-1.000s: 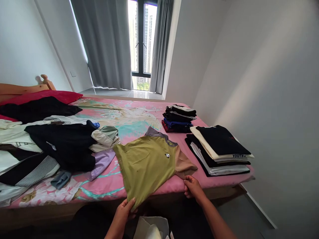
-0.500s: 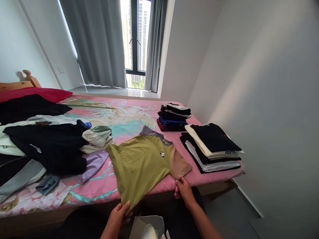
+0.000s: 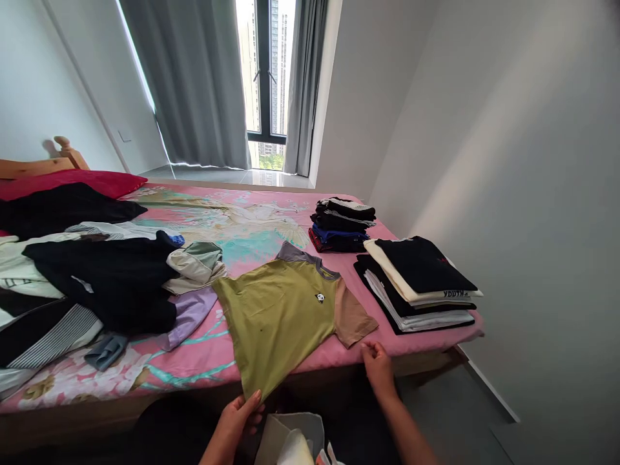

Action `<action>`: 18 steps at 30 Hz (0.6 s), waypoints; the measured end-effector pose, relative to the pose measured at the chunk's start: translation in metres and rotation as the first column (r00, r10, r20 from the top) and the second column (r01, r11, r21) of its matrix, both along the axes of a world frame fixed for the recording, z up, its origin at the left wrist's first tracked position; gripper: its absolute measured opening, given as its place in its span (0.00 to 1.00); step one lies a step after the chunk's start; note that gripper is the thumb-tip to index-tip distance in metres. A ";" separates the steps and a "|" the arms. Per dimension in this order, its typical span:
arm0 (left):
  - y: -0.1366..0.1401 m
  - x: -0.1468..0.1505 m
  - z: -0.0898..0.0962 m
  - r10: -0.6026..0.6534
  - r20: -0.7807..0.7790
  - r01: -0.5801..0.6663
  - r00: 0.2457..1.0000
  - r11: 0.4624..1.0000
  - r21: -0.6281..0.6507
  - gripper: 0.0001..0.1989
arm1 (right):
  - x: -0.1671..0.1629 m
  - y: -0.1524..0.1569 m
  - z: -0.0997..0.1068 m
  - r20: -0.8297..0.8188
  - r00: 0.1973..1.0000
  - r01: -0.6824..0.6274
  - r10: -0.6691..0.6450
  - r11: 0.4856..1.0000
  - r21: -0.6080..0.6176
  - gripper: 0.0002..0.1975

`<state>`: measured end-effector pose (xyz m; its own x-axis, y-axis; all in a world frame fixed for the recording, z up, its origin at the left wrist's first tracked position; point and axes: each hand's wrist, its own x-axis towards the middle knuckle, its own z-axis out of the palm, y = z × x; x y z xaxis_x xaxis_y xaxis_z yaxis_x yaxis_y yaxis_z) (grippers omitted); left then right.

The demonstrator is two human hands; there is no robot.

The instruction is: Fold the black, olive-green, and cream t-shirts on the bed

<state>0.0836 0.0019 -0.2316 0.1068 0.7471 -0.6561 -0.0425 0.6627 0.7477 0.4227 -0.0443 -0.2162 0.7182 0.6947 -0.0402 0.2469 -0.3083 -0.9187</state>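
Note:
An olive-green T-shirt (image 3: 276, 316) lies spread on the bed, its collar pointing away to the right. It has a grey sleeve, a brown sleeve (image 3: 352, 315) and a small panda patch (image 3: 320, 298). My left hand (image 3: 242, 413) pinches the near corner of its hem, which hangs past the bed's front edge. Just below the brown sleeve's cuff is my right hand (image 3: 378, 365), its fingers curled together with nothing visible in them, apart from the fabric.
Folded clothes form a near stack (image 3: 421, 284) and a farther stack (image 3: 343, 225) on the right. A loose pile of clothes (image 3: 106, 278) covers the left of the pink flowered bed (image 3: 184, 374). A grey container (image 3: 271, 436) stands below, between my arms.
My right hand has come off the brown sleeve's cuff and shifted right. The left hand still grips the hem corner. The view has turned slightly left.

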 end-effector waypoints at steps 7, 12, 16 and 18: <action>-0.003 0.006 -0.002 0.043 0.017 -0.044 0.999 0.998 0.034 0.24 | 0.073 0.041 0.022 0.329 0.944 0.064 -0.026 0.992 -0.107 0.20; -0.001 0.005 -0.009 0.045 0.003 -0.045 0.999 0.999 -0.005 0.23 | 0.090 0.057 0.023 0.325 0.939 -0.024 0.114 0.963 -0.268 0.10; -0.001 0.004 -0.014 0.055 0.015 -0.055 0.998 0.998 0.002 0.22 | 0.097 0.054 0.027 0.298 0.947 -0.030 0.119 0.958 -0.286 0.11; -0.003 0.006 -0.014 0.056 0.024 -0.056 0.998 0.998 -0.004 0.23 | 0.098 0.054 0.029 0.253 0.960 -0.047 0.123 0.957 -0.287 0.12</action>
